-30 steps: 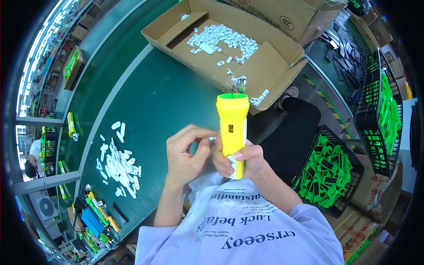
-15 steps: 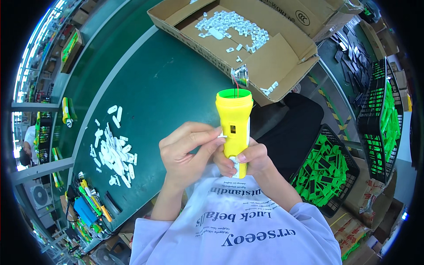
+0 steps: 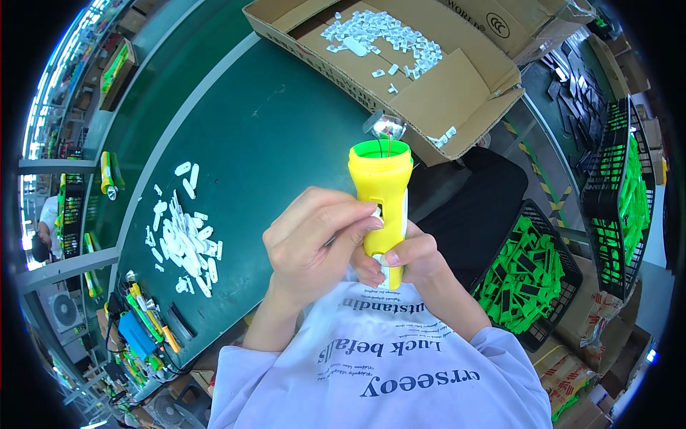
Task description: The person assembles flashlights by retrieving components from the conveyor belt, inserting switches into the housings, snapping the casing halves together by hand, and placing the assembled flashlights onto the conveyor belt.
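My right hand [image 3: 409,259] is wrapped round the lower part of a yellow flashlight body [image 3: 383,179], which stands upright in front of my chest. A silvery reflector [image 3: 387,126] hangs on thin red and dark wires above its open, green-lined top. With fingertips pinched, my left hand [image 3: 321,232] holds a small white plastic piece [image 3: 376,213] against the dark rectangular hole in the body's side. My left fingers hide most of this piece. To the left, a pile of white oblong plastic pieces [image 3: 187,243] lies on the green table [image 3: 250,143].
A cardboard box [image 3: 464,86] with small white parts stands at the far side. Black baskets [image 3: 564,286] of green parts are on the right. Tools and a blue box [image 3: 136,334] lie at the lower left. Another flashlight [image 3: 107,175] rests beyond the metal rail.
My left hand has moved slightly right and up, bringing the white piece from the body's edge to the hole. The reflector has tilted and turned on its wires.
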`<state>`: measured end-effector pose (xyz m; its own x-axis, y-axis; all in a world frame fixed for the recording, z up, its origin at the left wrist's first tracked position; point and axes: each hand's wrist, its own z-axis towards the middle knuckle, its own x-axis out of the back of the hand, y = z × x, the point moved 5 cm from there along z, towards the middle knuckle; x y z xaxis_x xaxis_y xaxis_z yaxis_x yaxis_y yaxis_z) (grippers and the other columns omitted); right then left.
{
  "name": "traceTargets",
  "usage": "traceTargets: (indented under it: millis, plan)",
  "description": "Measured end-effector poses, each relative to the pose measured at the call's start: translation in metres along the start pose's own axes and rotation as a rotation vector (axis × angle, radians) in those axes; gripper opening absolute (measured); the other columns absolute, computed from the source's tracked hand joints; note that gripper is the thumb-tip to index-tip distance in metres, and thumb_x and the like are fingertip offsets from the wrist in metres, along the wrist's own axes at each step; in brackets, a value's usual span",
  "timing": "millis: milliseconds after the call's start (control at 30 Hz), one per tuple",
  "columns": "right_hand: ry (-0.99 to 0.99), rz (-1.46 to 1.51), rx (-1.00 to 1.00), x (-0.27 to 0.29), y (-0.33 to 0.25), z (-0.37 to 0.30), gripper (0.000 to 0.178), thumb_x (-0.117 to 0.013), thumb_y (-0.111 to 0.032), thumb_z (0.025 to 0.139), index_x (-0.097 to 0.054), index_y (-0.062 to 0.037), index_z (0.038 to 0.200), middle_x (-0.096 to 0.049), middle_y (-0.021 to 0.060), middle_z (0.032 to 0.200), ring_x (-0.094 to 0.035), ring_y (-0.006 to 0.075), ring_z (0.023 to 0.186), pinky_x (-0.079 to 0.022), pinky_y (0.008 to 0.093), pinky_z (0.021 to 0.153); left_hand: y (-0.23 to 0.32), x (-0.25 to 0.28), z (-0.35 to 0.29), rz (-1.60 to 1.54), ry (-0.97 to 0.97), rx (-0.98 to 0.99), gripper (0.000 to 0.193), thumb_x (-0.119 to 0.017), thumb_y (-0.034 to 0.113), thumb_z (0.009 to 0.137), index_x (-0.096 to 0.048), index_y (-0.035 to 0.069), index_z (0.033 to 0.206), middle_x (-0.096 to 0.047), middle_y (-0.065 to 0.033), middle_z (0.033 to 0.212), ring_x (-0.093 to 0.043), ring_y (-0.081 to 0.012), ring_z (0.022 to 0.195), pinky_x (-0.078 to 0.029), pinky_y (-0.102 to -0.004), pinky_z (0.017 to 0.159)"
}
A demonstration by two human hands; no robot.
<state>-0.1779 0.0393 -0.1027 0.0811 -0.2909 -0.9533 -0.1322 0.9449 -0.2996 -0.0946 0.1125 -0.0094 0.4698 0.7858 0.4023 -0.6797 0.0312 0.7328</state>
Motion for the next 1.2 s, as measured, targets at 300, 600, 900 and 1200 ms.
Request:
traceTargets:
  millis: [300, 600, 900, 1200]
  plan:
    - [0.019, -0.063, -0.017, -0.003, 0.000, -0.001, 0.046, -0.065, -0.012, 0.075, -0.042, -0.0036, 0.115, -0.055, 0.0114, 0.075, -0.055, 0.0187, 0.053, -0.045, 0.0309, 0.050, -0.002, 0.005, -0.005, 0.070, -0.069, -0.099, 0.031, -0.081, -0.005, 0.066, -0.071, 0.004, 0.094, -0.067, -0.0115, 0.094, -0.064, -0.0182, 0.075, -0.051, -0.0273, 0.063]
    - [0.178, -0.201, -0.039, -0.013, -0.014, -0.003, 0.051, -0.063, -0.011, 0.080, -0.041, 0.0003, 0.125, -0.057, 0.0123, 0.085, -0.065, 0.0247, 0.064, -0.052, 0.0317, 0.051, -0.022, 0.010, 0.007, 0.085, -0.146, 0.054, 0.057, -0.080, 0.013, 0.076, -0.058, -0.001, 0.127, -0.061, -0.0150, 0.118, -0.061, -0.0233, 0.097, -0.050, -0.0339, 0.085]
    - [0.556, -1.471, 0.343, -0.023, -0.037, 0.001, 0.051, -0.067, -0.015, 0.085, -0.045, 0.0019, 0.129, -0.066, 0.0192, 0.088, -0.069, 0.0339, 0.075, -0.053, 0.0387, 0.065, -0.025, 0.004, 0.002, 0.172, -0.120, 0.052, 0.057, -0.079, 0.002, 0.069, -0.060, 0.004, 0.123, -0.059, -0.0138, 0.113, -0.059, -0.0276, 0.095, -0.050, -0.0349, 0.080]
    - [0.636, -1.566, 0.375, -0.020, -0.036, 0.003, 0.049, -0.064, -0.013, 0.086, -0.045, 0.0006, 0.129, -0.065, 0.0235, 0.093, -0.066, 0.0419, 0.079, -0.052, 0.0432, 0.067, -0.028, 0.002, -0.002, 0.199, -0.067, 0.065, 0.058, -0.081, 0.002, 0.068, -0.060, 0.005, 0.122, -0.060, -0.0121, 0.110, -0.060, -0.0224, 0.092, -0.051, -0.0317, 0.077]
